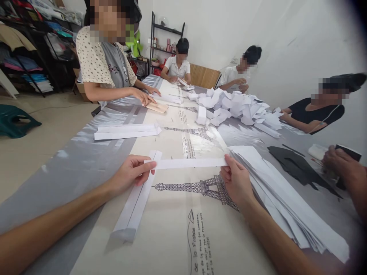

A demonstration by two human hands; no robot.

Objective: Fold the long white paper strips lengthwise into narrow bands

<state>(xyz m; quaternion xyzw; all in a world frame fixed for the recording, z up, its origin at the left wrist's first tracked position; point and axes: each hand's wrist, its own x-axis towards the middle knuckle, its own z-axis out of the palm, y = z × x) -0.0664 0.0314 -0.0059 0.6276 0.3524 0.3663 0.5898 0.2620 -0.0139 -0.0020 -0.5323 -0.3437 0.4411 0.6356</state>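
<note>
A narrow white paper strip (189,164) is stretched level between my two hands, above the printed tablecloth (169,229). My left hand (139,170) pinches its left end between thumb and fingers. At the right end, my right hand (236,179) grips the strip with curled fingers. Under and below my left hand lies a long folded white paper piece (136,202), slanting toward me, with a dark line along its length. Beside my right forearm spreads a fanned stack of white paper sheets (286,198).
Farther left lies a folded paper piece (127,131). A heap of folded white papers (235,105) covers the table's far right. Black sheets (298,168) lie at right, near another person's hand (341,168). Several people sit or stand around the table. A green stool (18,120) stands on the floor.
</note>
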